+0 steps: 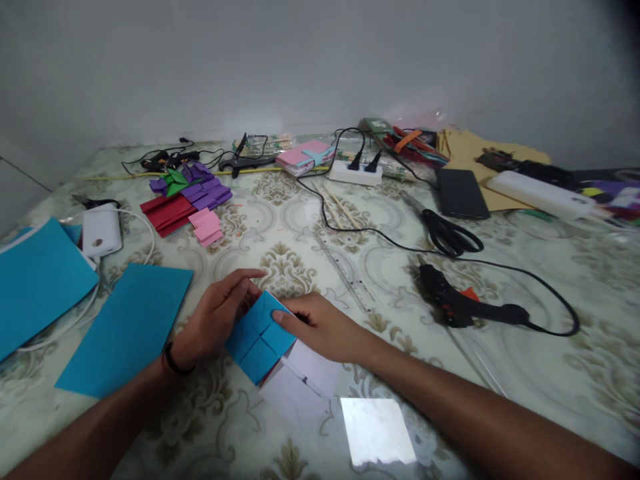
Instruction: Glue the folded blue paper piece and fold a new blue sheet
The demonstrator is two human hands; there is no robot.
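A small blue folded paper (pixel 261 341), creased into sections, lies tilted between my hands. My right hand (pixel 320 323) grips its right corner, thumb on top and fingers tucked under. Along the paper's left edge, my left hand (pixel 217 313) is closed against it, its index finger stretched forward and the other fingertips partly hidden behind the paper. Below and to the right is a white sheet (pixel 313 380), partly under the blue paper. Left of my left hand rests a flat blue sheet (pixel 130 327), with more blue paper (pixel 40 280) farther left.
A black glue gun (pixel 465 303) and black-handled scissors (pixel 447 230) lie at right. A clear ruler (pixel 345 273) and wooden sticks (pixel 340 207) sit ahead. Behind are a white power strip (pixel 355 173), a black phone (pixel 461 193), purple folded papers (pixel 207 192) and a white power bank (pixel 101 230).
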